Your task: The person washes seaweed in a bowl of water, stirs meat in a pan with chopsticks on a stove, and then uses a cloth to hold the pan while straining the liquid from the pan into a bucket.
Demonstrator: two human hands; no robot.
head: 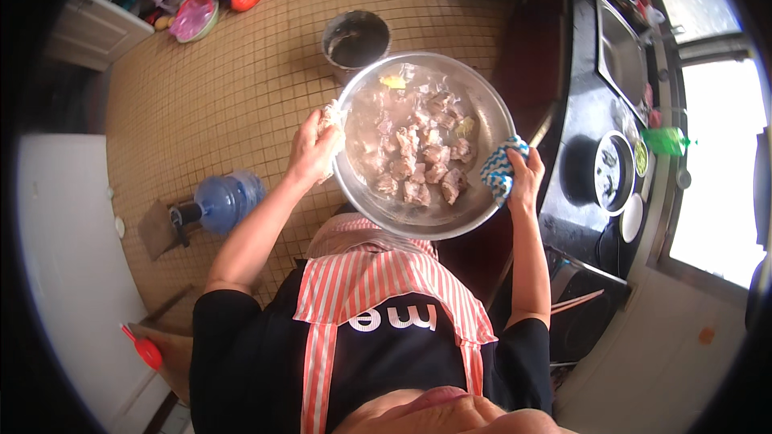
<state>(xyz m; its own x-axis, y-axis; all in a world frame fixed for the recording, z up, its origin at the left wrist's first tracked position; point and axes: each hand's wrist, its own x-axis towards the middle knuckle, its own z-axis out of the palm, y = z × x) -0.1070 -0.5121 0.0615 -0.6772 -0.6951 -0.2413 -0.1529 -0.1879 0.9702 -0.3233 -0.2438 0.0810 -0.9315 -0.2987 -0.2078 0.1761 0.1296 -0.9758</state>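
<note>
Between my hands is a wide round metal basin [422, 223], held in front of my apron. Chunks of pale, cooked-looking meat [435, 154] lie in cloudy liquid inside it, along with a yellowish piece [393, 81] that may be ginger. My left hand [310, 150] grips the basin's left rim through a whitish cloth [330, 129]. On the right rim my right hand [526, 178] holds on through a blue-and-white wavy-patterned cloth [502, 170]. Just beyond the basin's far left edge, a dark-filled bucket [357, 42] stands on the floor.
To the right runs a black counter [558, 205] with a metal sink [621, 54], a pan [614, 173], a green bottle [663, 141] and a cooktop with chopsticks [577, 301]. A blue water jug [229, 202] lies on the tiled floor at left. A pink-lined basin [196, 18] sits farther back.
</note>
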